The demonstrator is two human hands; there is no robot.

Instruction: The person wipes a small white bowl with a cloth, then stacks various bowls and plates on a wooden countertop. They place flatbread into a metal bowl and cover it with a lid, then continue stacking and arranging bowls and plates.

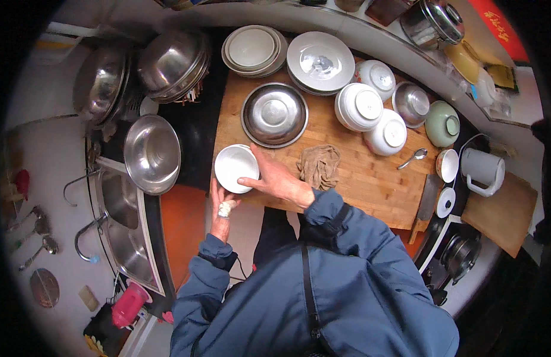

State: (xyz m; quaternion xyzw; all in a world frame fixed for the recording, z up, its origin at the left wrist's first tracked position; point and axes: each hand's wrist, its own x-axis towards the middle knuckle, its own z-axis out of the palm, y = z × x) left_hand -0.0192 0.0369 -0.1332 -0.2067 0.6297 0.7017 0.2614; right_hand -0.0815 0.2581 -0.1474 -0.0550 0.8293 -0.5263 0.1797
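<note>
Two hands on one white bowl (236, 168), and that's my grip right now: fingers closed in on it from both sides, nothing loose about it. My left hand (219, 199) comes up at the lower left, its fingers partly hidden behind the bowl, while my right hand (274, 177) has the right side, thumb lying across the lower rim. And where is this bowl? Over the near left corner of the wooden worktop (370, 193), right in front of my blue jacket (353, 279). Just to the right of my right hand, a crumpled brown cloth (319, 166)! Behind the bowl, a shiny round metal dish (275, 113), and past that a stack of pale dishes (253, 47) with white plates (320, 59) alongside. Over to the right now, white bowls (385, 132) sit bottoms up, close together, with a metal bowl (411, 104) and a green bowl (442, 125), also upside down, beyond them. A spoon (413, 157) lies just in front of that group, and down the right edge, a cleaver (428, 202). Well off to my left, a big steel basin (152, 154) beside the sink (120, 205).
</note>
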